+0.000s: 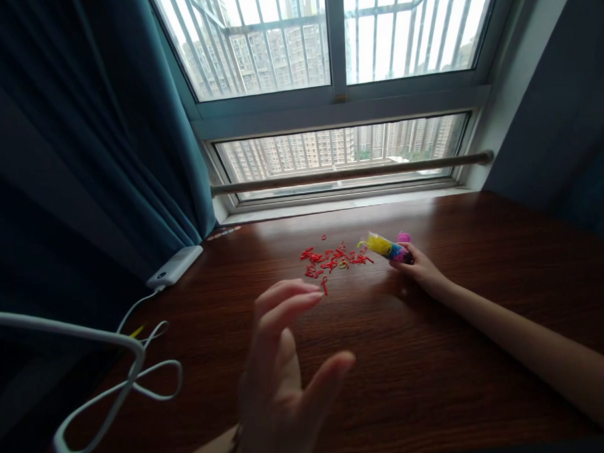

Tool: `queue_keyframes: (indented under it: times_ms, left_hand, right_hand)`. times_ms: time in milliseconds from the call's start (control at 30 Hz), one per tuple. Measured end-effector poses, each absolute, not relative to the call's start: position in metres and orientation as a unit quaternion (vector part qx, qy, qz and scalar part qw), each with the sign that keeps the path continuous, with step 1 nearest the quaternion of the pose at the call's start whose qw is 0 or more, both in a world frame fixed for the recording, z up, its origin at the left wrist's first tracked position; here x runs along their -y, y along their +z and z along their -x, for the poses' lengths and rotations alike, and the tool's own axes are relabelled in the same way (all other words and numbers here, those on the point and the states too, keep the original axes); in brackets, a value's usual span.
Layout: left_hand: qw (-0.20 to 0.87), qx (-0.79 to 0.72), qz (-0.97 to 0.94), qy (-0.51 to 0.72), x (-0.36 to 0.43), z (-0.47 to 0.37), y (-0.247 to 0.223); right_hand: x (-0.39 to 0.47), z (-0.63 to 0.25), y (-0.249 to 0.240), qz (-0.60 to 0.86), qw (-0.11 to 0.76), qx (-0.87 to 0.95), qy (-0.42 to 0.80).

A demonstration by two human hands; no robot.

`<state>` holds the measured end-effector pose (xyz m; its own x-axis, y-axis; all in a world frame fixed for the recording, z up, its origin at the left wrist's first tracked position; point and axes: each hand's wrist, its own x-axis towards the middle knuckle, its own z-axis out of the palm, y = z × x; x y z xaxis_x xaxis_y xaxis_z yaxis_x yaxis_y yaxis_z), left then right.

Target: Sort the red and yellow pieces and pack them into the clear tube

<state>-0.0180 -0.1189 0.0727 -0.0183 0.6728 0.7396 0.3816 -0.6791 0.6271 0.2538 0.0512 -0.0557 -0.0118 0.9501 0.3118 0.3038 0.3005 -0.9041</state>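
My right hand (418, 269) is closed around a clear tube-like container (389, 248) packed with small yellow, blue, purple and dark pieces that look like rubber bands. It lies tilted low over the table, its yellow end pointing left, with a few yellow pieces at the mouth. Just behind it is a round pink-purple piece (404, 237), perhaps a lid. Small red rubber bands (333, 257) are scattered on the wood to the left of the container. Nearer to me, my left hand (288, 360) hovers with thumb and fingers apart, holding nothing.
The brown wooden table (369, 397) reaches to a barred window (341, 104). At the left a white power strip (175, 267) lies by a blue curtain (127, 127). Its white cable (107, 338) loops across the left side, near a small yellow strip (137, 332).
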Motion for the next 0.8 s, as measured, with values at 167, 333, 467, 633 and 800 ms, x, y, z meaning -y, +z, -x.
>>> queue_keyframes:
  times_ms: [167,333,467,633,800]
  left_hand:
    - [0.068,-0.437,-0.784,0.435,0.024,0.008,0.019]
    - [0.003,-0.532,-0.814,0.235,-0.055,0.015,-0.020]
    - [0.005,-0.534,-0.827,0.172,-0.076,0.008,-0.029]
    - [0.020,-0.513,-0.843,0.160,-0.087,0.001,-0.030]
    - [0.046,-0.480,-0.854,0.196,-0.094,-0.006,-0.005]
  right_hand:
    - [-0.038,-0.244,-0.054,0.419,0.572,0.542,0.451]
    - [-0.031,-0.240,-0.053,0.408,0.553,0.529,0.498]
    - [-0.027,-0.243,-0.047,0.426,0.529,0.536,0.501]
    - [-0.023,-0.247,-0.042,0.429,0.494,0.571,0.496]
    - [-0.028,-0.253,-0.047,0.478,0.472,0.625,0.398]
